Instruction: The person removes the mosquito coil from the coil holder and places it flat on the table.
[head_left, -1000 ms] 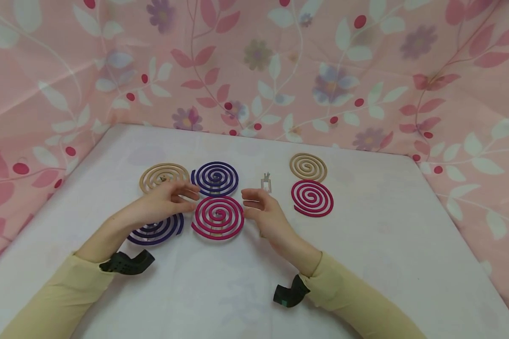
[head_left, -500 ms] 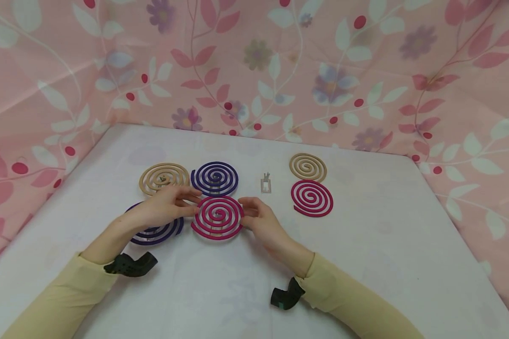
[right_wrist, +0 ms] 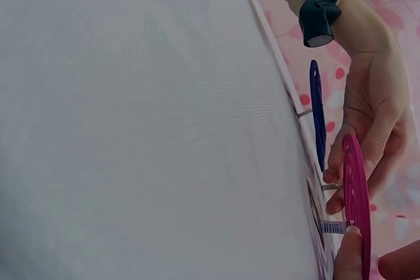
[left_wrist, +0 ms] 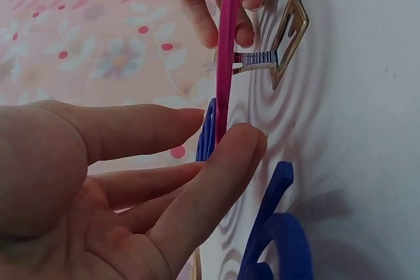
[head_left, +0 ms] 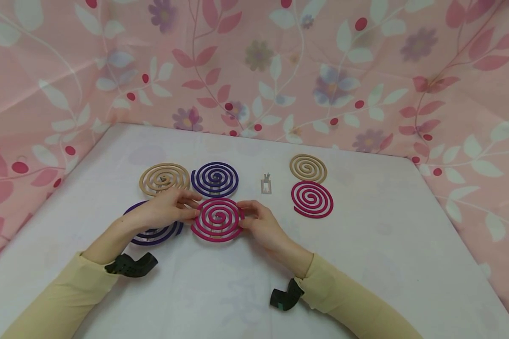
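"Over the white table (head_left: pixel 365 263), left of the middle, that pink coil (head_left: pixel 218 217) sits just above a little metal stand (left_wrist: pixel 259 59). Can't tell if they're touching. How'd you handle it?"

"Gently lol. Looks feather-light and stiff, and I'd bet those thin rings snap if you bend them. Doubt it's very slippery. Outer rim, both sides, kept level."

"So pretty much what they're doing? The right hand (head_left: pixel 260 226) has the right rim pinched, fingers and thumb nearly together."

"Yep, and the left hand (head_left: pixel 165 207) is curled in round the left rim, narrow gap. How tight, no idea."

"Anything in the way?"

"The far blue coil (head_left: pixel 216 178) is right up against the pink one's far edge, so it's an easy knock. The near blue coil (head_left: pixel 153 230) is partly under the left hand, with the left tan coil (head_left: pixel 163 179) just beyond."

"And to the right?"

"A spare metal stand (head_left: pixel 266 177), then the other pink coil (head_left: pixel 311 197) and the right tan coil (head_left: pixel 307 167), well clear of both hands."
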Demonstrator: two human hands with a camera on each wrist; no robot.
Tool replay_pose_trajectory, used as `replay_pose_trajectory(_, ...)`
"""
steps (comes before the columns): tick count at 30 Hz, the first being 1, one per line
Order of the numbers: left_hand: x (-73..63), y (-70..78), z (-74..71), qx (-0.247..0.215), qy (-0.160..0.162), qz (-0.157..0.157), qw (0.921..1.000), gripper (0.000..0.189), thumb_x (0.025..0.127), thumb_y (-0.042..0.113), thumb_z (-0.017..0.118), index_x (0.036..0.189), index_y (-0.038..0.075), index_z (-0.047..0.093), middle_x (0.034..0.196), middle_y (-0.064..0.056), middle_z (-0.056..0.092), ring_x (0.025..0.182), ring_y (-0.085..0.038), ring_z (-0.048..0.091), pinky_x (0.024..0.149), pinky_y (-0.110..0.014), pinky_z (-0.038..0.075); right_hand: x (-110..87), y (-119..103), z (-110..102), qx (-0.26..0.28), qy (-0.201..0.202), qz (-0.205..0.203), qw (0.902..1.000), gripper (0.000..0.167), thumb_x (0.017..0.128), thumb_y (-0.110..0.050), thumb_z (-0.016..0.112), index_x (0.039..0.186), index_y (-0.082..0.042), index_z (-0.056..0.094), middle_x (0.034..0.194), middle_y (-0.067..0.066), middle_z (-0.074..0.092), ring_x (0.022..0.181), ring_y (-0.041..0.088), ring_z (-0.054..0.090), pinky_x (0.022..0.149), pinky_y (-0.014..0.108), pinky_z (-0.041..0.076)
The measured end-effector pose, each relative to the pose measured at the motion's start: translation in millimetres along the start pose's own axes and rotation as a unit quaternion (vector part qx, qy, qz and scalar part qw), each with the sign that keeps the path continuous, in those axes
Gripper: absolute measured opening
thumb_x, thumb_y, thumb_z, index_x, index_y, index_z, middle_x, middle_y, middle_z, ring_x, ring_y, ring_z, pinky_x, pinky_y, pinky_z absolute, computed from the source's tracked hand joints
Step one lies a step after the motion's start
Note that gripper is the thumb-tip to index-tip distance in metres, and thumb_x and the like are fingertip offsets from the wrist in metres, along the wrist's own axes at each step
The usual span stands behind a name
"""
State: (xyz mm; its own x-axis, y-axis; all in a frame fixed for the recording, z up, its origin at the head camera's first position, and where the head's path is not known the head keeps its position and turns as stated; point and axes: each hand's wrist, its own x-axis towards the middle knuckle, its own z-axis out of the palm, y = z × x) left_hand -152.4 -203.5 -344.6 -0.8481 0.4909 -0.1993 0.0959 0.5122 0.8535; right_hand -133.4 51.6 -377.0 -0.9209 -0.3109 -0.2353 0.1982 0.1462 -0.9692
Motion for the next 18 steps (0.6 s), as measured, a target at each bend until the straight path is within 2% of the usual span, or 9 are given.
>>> replay_pose_trajectory(12,-1.3,0.8,-0.6,0.020,-0.008,-0.001,0.9998,0.048,0.096,0.010,0.064,0.133,-0.017,0.050,0.109,-0.021,0.068,0.090,-0.024,0.074,0.078,-0.032,0.062,-0.1,1.4,0.9,0.040,-0.001,0.014,0.9991,0.043,0.091,0.009,0.050,0.134,0.004,0.050,0.123,0.025,0.057,0.092,0.021,0.063,0.081,0.032,0.060)
replay_pose_trajectory(18,-2.1,2.6,-1.7,0.020,-0.008,-0.009,0.9997,0.048,0.096,0.011,0.065,0.132,-0.017,0.051,0.105,-0.019,0.068,0.089,-0.024,0.074,0.079,-0.033,0.062,0.8,0.7,0.4,0.061,-0.003,0.026,0.9978,0.046,0.090,0.010,0.050,0.135,0.003,0.050,0.124,0.025,0.057,0.090,0.020,0.065,0.081,0.035,0.061)
